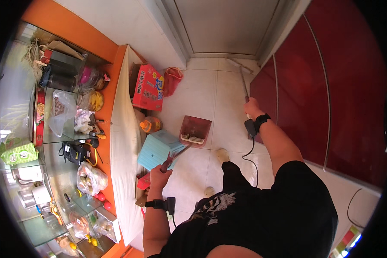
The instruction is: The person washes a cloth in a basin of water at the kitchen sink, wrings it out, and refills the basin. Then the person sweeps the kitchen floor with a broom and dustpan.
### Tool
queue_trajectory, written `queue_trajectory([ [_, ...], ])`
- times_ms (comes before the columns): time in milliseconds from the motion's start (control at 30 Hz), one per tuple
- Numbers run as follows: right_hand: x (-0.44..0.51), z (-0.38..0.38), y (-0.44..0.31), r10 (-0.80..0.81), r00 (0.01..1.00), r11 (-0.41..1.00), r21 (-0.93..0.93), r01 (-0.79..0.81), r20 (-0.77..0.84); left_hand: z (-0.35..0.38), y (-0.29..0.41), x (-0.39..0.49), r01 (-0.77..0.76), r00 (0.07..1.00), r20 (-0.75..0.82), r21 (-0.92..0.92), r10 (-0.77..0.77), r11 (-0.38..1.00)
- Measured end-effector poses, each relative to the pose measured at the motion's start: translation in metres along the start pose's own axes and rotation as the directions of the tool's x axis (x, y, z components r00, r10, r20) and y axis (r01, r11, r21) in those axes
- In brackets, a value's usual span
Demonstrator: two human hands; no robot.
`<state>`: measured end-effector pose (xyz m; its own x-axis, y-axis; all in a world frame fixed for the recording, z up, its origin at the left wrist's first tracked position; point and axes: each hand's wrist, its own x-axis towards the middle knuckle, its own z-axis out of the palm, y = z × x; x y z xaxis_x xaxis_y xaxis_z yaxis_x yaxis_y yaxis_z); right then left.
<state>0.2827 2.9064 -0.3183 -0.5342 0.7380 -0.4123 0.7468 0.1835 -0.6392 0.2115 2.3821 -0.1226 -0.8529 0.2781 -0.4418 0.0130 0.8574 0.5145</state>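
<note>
My left hand (160, 177) is closed around the handle of a long-handled dustpan (196, 125). The dark red pan lies on the tiled floor, with a pale comb-like strip along its inner back edge. My right hand (254, 108) grips the handle of a broom (242, 77), beside the dark red cabinet panels. The broom's narrow head rests on the floor close to the door threshold, well apart from the dustpan. Both wrists carry black straps with small boxes and cables.
A light blue plastic stool (158, 150), an orange-capped bottle (151, 124), a red carton (148, 87) and a red bag (173, 82) line the left side. Glass shelves (56, 166) hold jars and bags. Ahead is a grey door (225, 27); glossy red cabinets (296, 93) stand right.
</note>
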Motion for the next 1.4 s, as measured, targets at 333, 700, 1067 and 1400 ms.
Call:
queue_trajectory([
  [333, 0.065, 0.051, -0.079, -0.36, 0.764, 0.27, -0.724, 0.634, 0.535, -0.013, 0.036, 0.009, 0.137, 0.991, -0.027, 0.167, -0.134, 0.976],
  [700, 0.01, 0.137, -0.169, -0.127, 0.955, 0.935, -0.29, 0.206, 0.267, -0.018, 0.049, 0.02, 0.156, 0.988, -0.031, 0.205, -0.153, 0.966],
  [1067, -0.092, 0.104, -0.107, -0.194, 0.805, 0.797, -0.389, 0.463, 0.561, -0.016, 0.04, 0.028, 0.088, 0.996, -0.01, 0.177, -0.087, 0.98],
  [1400, -0.216, 0.025, -0.007, -0.145, 0.76, 0.702, -0.475, 0.53, 0.634, -0.01, 0.014, -0.028, -0.106, 0.99, 0.1, 0.064, 0.099, 0.992],
])
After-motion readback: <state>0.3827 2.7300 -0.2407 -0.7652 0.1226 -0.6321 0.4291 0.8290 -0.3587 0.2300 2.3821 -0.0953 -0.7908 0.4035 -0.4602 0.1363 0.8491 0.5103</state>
